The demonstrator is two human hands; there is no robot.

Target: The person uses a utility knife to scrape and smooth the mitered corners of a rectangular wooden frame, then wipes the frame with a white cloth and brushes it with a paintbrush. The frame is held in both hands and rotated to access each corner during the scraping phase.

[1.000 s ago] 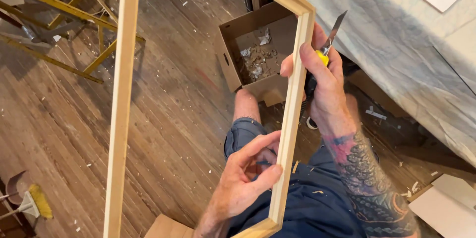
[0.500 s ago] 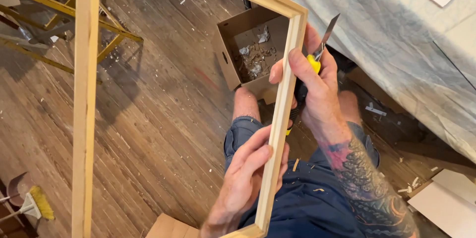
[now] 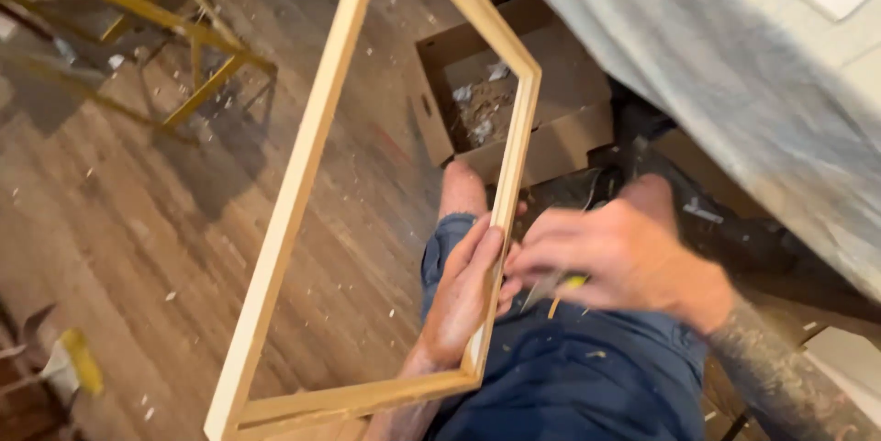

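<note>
Pale wooden frame (image 3: pixel 303 175) stood over the lap, left hand (image 3: pixel 463 290) gripping its right rail from inside, blurred right hand (image 3: pixel 610 253) just outside clutching a yellow-handled knife (image 3: pixel 560 287).

One package shows: an open brown cardboard box (image 3: pixel 551 120) on the wooden floor (image 3: pixel 138 221), against the cloth-draped bench's lower edge, flaps up (pale scraps and dust inside). No labels, signs or screens.

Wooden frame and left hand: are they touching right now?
Touching. The head view shows the left hand wrapped around the wooden frame on its right side rail, fingers curled over the rail's inner edge.
</note>
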